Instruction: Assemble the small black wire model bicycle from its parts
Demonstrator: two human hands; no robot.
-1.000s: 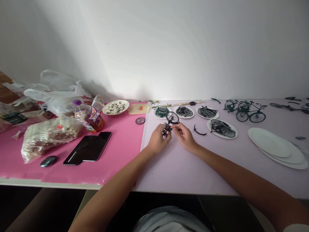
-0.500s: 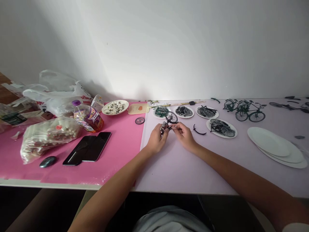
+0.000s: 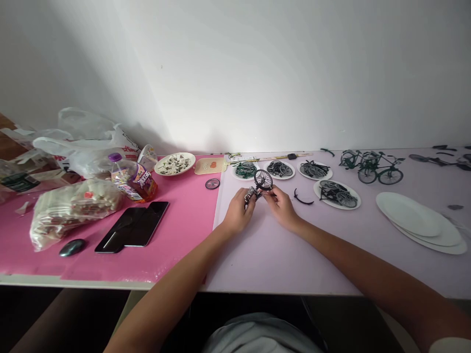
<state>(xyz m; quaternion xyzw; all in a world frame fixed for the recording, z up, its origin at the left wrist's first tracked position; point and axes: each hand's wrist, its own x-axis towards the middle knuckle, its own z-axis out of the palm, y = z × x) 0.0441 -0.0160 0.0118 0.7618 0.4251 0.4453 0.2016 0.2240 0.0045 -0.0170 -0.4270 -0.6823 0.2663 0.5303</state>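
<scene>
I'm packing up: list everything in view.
held piece: 1, dark, centre
loose wheel: 1, black, pink mat
parts plates: 4, white, lilac mat
curved strip: 1, black, centre
model bicycles: 2+, green, right
stacked plates: 2+, white, right
bits plate: 1, white, back
card: 1, tan, back
bottle: 1, purple, left
phones: 2, black, left
mouse: 1, dark, left
packed bag: 1, clear, left
carrier bag: 1, white, left
dark pieces: several, black, right
clutter: uncountable, mixed, left
left hand: 1, bare, centre
right hand: 1, bare, centre

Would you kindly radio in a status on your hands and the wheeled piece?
Left hand holding dark wheeled piece. Right hand close below its wheel, exact grip unclear. Curved black strip nearby, not obstructing.
</scene>
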